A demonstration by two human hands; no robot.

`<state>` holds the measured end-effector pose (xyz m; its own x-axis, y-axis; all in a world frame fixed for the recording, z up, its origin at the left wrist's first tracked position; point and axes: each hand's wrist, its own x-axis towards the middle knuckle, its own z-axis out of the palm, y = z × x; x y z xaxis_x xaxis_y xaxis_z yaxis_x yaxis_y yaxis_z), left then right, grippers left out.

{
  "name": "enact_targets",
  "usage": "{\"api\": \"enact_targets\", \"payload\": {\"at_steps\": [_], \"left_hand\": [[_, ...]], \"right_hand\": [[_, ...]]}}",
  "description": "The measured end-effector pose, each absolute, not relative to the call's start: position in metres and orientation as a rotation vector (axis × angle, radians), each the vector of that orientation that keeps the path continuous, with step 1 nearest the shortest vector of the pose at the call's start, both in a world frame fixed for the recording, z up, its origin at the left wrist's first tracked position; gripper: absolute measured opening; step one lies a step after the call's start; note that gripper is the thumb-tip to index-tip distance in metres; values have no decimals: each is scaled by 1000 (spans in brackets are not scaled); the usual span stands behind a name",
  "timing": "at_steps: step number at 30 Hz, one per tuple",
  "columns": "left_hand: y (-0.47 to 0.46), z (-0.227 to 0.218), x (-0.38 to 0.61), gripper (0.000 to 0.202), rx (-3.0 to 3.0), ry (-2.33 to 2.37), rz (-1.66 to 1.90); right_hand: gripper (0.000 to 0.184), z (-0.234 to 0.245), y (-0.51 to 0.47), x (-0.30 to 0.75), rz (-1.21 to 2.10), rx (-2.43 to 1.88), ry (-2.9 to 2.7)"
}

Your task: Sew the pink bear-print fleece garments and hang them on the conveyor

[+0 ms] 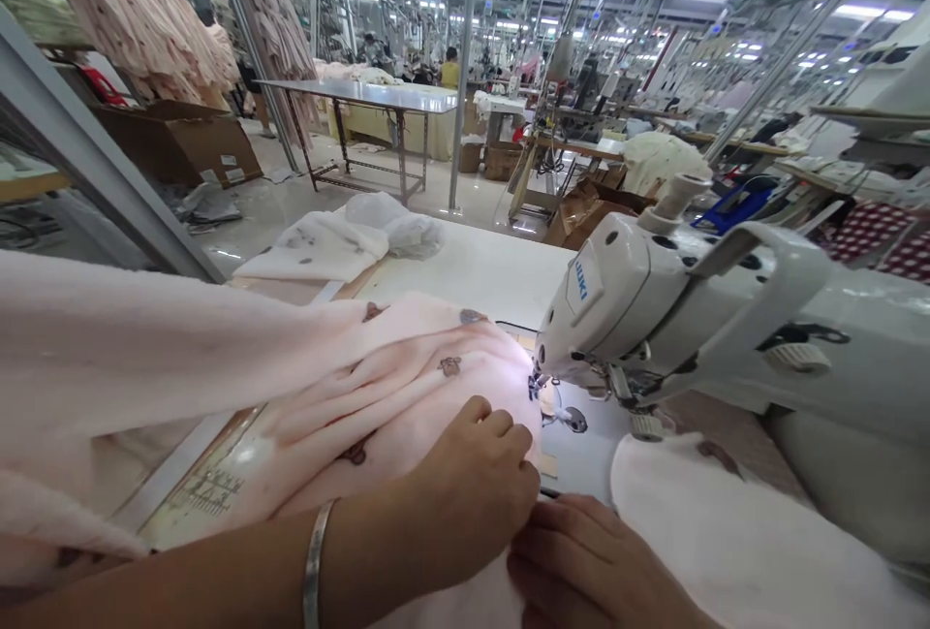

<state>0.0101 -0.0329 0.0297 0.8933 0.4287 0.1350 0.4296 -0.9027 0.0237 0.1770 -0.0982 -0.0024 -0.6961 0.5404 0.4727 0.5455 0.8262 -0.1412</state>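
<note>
Pale pink fleece fabric (341, 377) with small brown prints lies bunched across the sewing table in front of a white Juki sewing machine (654, 309). My left hand (472, 493), a silver bangle on its wrist, rests curled on the fabric's edge just before the needle and presser foot (544, 396). My right hand (581, 561) sits right beside it at the bottom, fingers pressed together on the same edge. A second piece of pale fleece (727, 532) lies under the machine arm to the right.
A folded stack of white printed fabric (326, 246) and a clear bag lie at the table's far side. A ruler strip (203, 493) runs along the table. Beyond are a metal table (363, 96), cardboard boxes (181, 140), hanging garments and distant workers.
</note>
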Motion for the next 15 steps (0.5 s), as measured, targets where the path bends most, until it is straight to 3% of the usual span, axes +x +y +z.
{"api": "enact_targets", "payload": {"at_steps": [8, 15], "left_hand": [[-26, 17, 5, 8, -3180, -680, -373], [-9, 16, -3, 21, -3275, -632, -544]], "right_hand": [[20, -9, -103, 178, -71, -811, -2443], [19, -2, -97, 178, -112, -800, -2486]]}}
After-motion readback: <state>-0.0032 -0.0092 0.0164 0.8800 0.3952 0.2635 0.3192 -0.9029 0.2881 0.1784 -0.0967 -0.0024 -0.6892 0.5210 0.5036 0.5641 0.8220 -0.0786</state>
